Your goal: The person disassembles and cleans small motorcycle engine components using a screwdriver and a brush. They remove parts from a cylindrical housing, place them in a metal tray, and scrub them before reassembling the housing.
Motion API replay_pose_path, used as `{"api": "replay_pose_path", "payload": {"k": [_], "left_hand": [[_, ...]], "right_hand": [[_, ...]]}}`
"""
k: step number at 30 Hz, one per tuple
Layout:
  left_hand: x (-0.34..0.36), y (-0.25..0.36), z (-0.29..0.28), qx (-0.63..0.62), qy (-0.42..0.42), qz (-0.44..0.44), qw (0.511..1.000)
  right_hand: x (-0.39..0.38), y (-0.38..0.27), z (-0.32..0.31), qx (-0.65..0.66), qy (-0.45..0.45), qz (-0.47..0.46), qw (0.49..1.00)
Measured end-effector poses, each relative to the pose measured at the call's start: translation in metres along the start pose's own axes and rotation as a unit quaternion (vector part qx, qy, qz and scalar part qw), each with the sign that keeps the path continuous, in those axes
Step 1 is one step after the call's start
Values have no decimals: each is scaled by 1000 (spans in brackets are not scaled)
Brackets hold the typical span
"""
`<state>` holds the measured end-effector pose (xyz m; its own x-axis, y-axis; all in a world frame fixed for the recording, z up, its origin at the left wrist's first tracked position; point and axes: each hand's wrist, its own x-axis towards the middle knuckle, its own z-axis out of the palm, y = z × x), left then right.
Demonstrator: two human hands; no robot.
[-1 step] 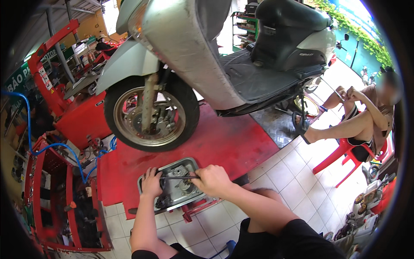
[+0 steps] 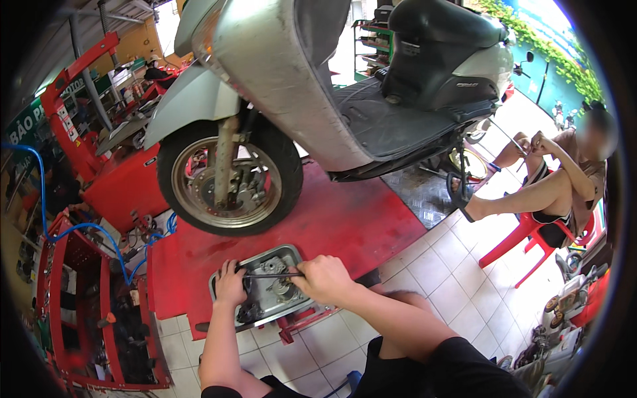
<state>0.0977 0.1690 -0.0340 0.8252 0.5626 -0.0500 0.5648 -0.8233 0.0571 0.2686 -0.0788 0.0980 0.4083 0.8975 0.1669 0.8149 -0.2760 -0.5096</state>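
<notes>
Tray point(image 2: 272, 308) at platform point(image 2: 345, 219) edge | right hand point(image 2: 324, 278) clasping rod point(image 2: 269, 274) | left hand point(image 2: 230, 284) grip unclear | gap between

The person's 2 bare hands were near each other but not touching, backs upward. The left hand point(image 2: 229, 285) pointed forward, its fingers bent and slightly spread, with the left forearm point(image 2: 221, 341) rising nearly straight from below. The right hand point(image 2: 323, 278) was curled into a grip, its right forearm point(image 2: 398, 317) slanting leftward from a short black sleeve point(image 2: 474, 365) at lower right.
</notes>
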Motion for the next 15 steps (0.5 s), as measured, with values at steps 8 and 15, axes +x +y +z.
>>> {"api": "replay_pose_path", "payload": {"k": [8,15], "left_hand": [[-20,8,-21,-121,81,-23,989],[-72,9,-33,-608,168,20,776]], "right_hand": [[3,-5,-19,4,28,-32,999],[6,-17,-16,123,105,-18,987]]}}
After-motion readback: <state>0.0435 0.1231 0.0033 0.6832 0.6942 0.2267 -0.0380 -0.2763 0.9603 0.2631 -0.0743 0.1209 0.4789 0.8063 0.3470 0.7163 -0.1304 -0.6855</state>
